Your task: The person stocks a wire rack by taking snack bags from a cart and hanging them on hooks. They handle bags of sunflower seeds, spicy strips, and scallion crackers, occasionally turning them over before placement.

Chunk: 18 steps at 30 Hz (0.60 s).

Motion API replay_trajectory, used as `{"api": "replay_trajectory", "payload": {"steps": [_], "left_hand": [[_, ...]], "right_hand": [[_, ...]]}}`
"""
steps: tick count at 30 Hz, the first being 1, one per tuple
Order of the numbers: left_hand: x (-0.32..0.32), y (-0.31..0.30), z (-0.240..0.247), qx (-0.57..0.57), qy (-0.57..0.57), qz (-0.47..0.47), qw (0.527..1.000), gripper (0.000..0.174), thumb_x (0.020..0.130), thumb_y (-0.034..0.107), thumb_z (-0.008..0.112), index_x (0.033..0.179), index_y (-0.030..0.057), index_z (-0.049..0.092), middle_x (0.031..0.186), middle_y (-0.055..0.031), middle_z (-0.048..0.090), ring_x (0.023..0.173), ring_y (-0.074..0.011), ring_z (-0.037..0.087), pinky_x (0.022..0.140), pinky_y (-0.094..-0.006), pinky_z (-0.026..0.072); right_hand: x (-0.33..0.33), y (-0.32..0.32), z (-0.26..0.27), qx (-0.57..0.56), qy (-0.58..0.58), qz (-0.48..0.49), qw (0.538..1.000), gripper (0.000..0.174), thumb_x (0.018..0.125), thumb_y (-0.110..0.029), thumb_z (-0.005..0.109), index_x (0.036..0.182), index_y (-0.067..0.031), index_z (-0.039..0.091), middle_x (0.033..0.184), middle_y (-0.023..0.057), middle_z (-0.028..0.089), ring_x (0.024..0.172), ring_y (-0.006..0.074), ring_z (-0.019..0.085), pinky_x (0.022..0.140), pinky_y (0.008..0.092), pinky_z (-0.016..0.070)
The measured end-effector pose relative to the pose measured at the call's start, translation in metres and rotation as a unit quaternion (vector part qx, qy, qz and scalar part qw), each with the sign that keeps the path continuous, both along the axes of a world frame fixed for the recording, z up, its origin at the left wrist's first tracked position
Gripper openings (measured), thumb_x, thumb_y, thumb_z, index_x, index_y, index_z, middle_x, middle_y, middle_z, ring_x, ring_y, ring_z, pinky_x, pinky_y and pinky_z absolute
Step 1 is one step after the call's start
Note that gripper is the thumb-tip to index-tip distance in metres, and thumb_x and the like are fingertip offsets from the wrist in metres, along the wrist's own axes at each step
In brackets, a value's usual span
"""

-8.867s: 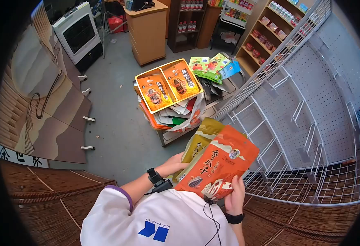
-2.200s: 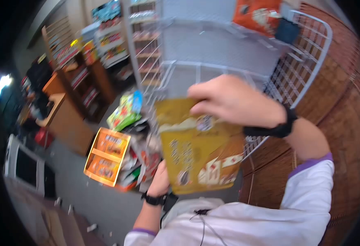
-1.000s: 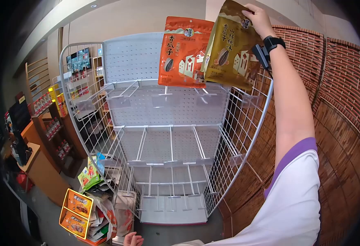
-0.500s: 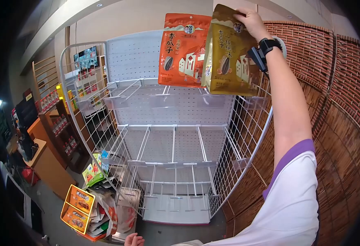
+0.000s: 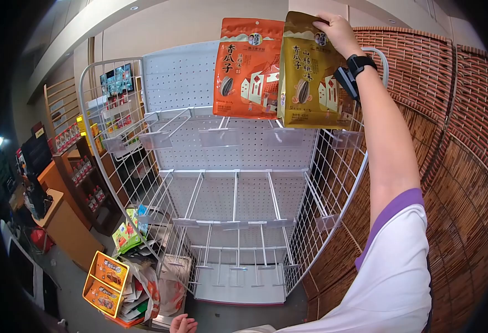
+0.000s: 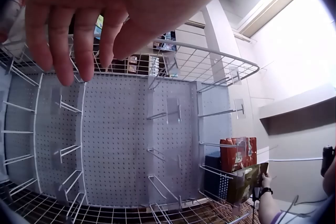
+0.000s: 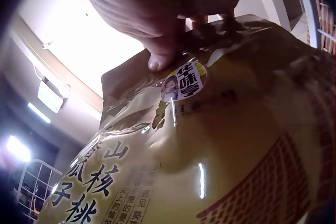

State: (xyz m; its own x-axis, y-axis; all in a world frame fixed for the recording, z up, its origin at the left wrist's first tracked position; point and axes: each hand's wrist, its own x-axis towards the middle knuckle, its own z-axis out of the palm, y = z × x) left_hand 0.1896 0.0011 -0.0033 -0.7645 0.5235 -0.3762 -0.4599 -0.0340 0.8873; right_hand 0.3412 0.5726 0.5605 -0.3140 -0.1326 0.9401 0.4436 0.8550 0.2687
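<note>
My right hand pinches the top edge of a gold-brown bag of sunflower seeds at the top right of the display rack. In the right wrist view the thumb presses on the front of this bag, near its round logo. Just left of it an orange bag of sunflower seeds hangs upright on the rack's top row, its right side overlapped by the gold-brown one. Down at the bottom of the head view, my left hand holds nothing; its fingers hang loosely in the left wrist view.
The white pegboard rack has rows of metal hooks with clear tag holders and wire-grid sides. At lower left, a cart carries a yellow two-part box, a plastic bag and green packets. A woven screen stands at right.
Both bags were held low at first. The orange bag then hung on the rack, and my right hand raised the gold-brown one beside it. Over the last half second that bag turned to face me more.
</note>
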Motion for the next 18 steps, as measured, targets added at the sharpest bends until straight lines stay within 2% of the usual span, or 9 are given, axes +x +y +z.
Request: {"api": "replay_trajectory", "payload": {"steps": [4, 9, 12, 16, 18], "left_hand": [[-0.002, -0.002, -0.007, 0.005, -0.006, 0.003, 1.0, 0.022, 0.092, 0.016, 0.056, 0.111, 0.0055, 0.057, 0.097, -0.0091, 0.063, 0.088, -0.0192, 0.062, 0.079, -0.0297, 0.0501], [-0.004, -0.003, -0.008, 0.009, -0.01, 0.009, 1.0, 0.022, 0.091, 0.016, 0.057, 0.11, 0.0056, 0.057, 0.097, -0.0093, 0.063, 0.088, -0.0195, 0.062, 0.08, -0.0302, 0.0504], [-0.006, -0.002, -0.014, 0.015, -0.019, 0.012, 1.0, 0.022, 0.091, 0.016, 0.057, 0.11, 0.0059, 0.057, 0.097, -0.0094, 0.063, 0.089, -0.0199, 0.062, 0.08, -0.0304, 0.051], [-0.006, -0.003, -0.016, 0.021, -0.027, 0.005, 0.999, 0.022, 0.091, 0.016, 0.057, 0.111, 0.0063, 0.057, 0.098, -0.0098, 0.063, 0.09, -0.0208, 0.063, 0.08, -0.0308, 0.052], [-0.007, -0.003, -0.018, 0.017, -0.03, 0.004, 0.999, 0.022, 0.091, 0.016, 0.057, 0.111, 0.0062, 0.057, 0.098, -0.01, 0.063, 0.09, -0.021, 0.063, 0.08, -0.0311, 0.052]], "right_hand": [[-0.006, -0.009, -0.008, -0.002, 0.035, 0.011, 0.999, 0.026, 0.08, -0.031, 0.062, 0.1, -0.0138, 0.068, 0.085, 0.0101, 0.068, 0.082, 0.0311, 0.063, 0.075, 0.0395, 0.0479], [-0.009, -0.025, -0.014, -0.041, 0.069, -0.066, 0.995, 0.026, 0.08, -0.033, 0.061, 0.099, -0.0161, 0.069, 0.085, 0.009, 0.068, 0.085, 0.0287, 0.063, 0.08, 0.0382, 0.0465], [-0.015, -0.02, -0.016, 0.004, 0.08, -0.09, 0.993, 0.026, 0.081, -0.033, 0.061, 0.1, -0.0174, 0.069, 0.087, 0.0079, 0.069, 0.085, 0.0285, 0.063, 0.08, 0.0384, 0.0465], [-0.014, -0.018, -0.014, 0.023, 0.06, -0.076, 0.995, 0.027, 0.081, -0.032, 0.061, 0.103, -0.0178, 0.068, 0.089, 0.0072, 0.069, 0.083, 0.0289, 0.063, 0.079, 0.0401, 0.047], [-0.011, -0.023, -0.013, 0.011, 0.026, -0.01, 1.0, 0.022, 0.082, -0.024, 0.06, 0.102, -0.0159, 0.067, 0.086, 0.0075, 0.068, 0.08, 0.0265, 0.064, 0.075, 0.0367, 0.0491]]}}
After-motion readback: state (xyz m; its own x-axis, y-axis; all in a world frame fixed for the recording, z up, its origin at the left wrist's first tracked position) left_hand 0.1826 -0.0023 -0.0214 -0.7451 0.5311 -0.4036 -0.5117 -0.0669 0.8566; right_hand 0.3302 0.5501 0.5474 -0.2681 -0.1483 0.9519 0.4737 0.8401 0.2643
